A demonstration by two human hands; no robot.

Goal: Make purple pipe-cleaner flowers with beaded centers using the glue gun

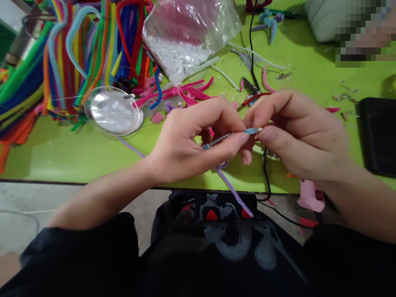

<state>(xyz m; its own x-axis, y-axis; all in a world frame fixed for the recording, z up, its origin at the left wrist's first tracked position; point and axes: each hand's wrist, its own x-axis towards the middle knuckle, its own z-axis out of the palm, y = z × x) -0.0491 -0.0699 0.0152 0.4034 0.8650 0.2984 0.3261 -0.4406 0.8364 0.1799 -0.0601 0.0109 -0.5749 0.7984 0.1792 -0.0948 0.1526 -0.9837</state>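
A thin string of small silvery beads (223, 138) with pale blue pieces on it runs through my left hand (198, 136), whose thumb and fingers are closed on it. One blue piece (251, 131) shows at the left fingertips. Just beyond it, a small white bead (260, 129) sits at the thumb and finger of my right hand (297, 132), which pinches there. Both hands meet above the front part of the green table. Below the left hand a lilac pipe cleaner (233, 192) hangs past the table edge.
Bundles of coloured pipe cleaners (89, 62) lie at the back left, beside a clear spool (113, 112). A plastic bag of white beads (185, 53) stands behind my hands. Pliers (250, 85), a black cable (253, 45), a black phone-like object (379, 136) and a pink tool (311, 196) are around.
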